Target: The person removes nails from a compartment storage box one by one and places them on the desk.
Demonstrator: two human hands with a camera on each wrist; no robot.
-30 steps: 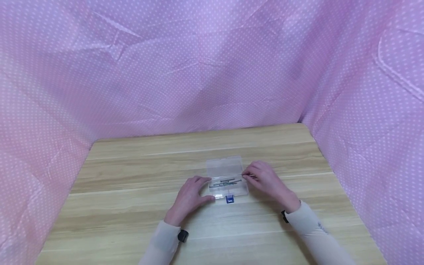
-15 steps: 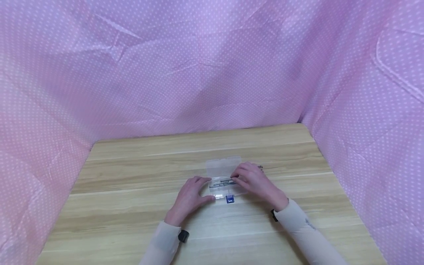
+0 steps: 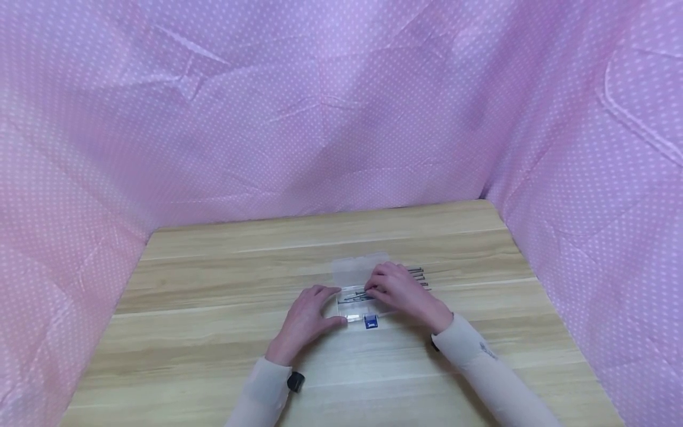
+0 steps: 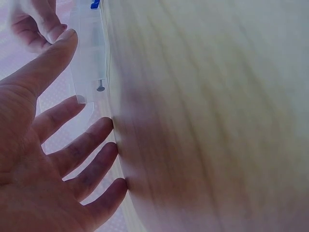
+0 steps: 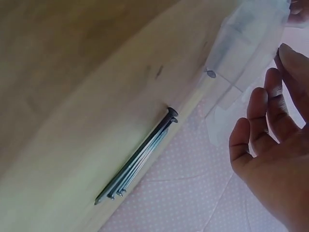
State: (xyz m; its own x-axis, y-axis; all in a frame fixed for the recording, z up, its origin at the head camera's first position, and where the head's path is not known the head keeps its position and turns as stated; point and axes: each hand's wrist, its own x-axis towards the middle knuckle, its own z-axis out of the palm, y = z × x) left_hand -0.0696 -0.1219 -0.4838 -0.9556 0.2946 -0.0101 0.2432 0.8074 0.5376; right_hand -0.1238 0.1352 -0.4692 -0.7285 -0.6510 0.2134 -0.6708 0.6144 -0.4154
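A clear plastic box (image 3: 342,309) lies on the table with its lid (image 3: 349,270) folded back. Several metal nails (image 3: 352,298) lie loose inside it. My left hand (image 3: 305,317) holds the box's left end between thumb and index finger; the other fingers (image 4: 91,166) spread out behind. Over the right half of the box is my right hand (image 3: 400,290), thumb and index finger together on a nail. Most of that nail is hidden; only a dark bit shows at the fingertips in the right wrist view. A nail head (image 4: 101,88) shows through the box wall.
More loose nails (image 3: 418,277) lie side by side on the wooden table (image 3: 213,332), right of the box. A blue tab (image 3: 370,321) sits on the box's front edge. Pink dotted cloth (image 3: 320,118) surrounds the table's back and sides.
My right hand has moved left from the box's right edge to above the nails inside. That uncovers the row of nails on the table. My left hand stays on the box.
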